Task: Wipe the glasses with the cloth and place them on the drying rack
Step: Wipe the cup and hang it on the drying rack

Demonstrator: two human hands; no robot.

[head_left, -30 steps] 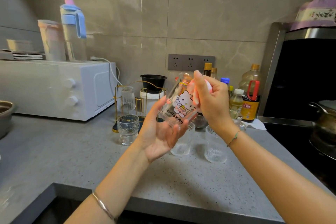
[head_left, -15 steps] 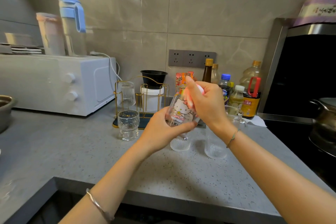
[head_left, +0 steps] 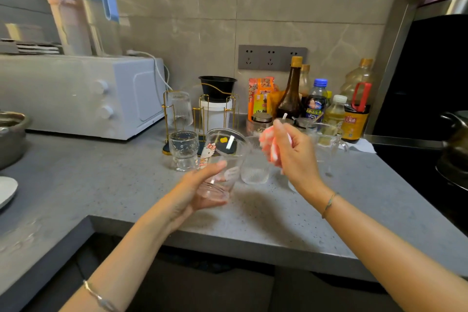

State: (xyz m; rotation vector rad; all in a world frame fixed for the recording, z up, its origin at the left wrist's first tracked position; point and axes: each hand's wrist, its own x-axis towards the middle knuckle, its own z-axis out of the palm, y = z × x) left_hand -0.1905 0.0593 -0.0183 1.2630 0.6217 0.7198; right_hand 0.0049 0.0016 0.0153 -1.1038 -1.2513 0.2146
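Note:
My left hand [head_left: 195,191] grips a clear glass with a cartoon cat print [head_left: 222,159] around its base, mouth tilted up and away from me. My right hand [head_left: 291,157] holds a bunched pink and white cloth [head_left: 268,144] just right of the glass, outside it. The gold wire drying rack [head_left: 202,111] stands behind, with one ribbed glass [head_left: 179,109] upside down on its left post. On the counter stand a stemmed clear glass [head_left: 183,149], a ribbed glass [head_left: 254,164] and a handled glass mug [head_left: 326,142].
A white microwave [head_left: 83,94] with jugs on top sits at the left. Sauce bottles and packets [head_left: 316,101] crowd the back right by a black stove area [head_left: 430,134]. A pot [head_left: 11,134] and white plate [head_left: 6,191] are at far left. The grey counter edge [head_left: 228,235] is near me.
My right hand has pulled the cloth out of the glass and moved right. My left hand has lowered the glass and tilted its mouth upward.

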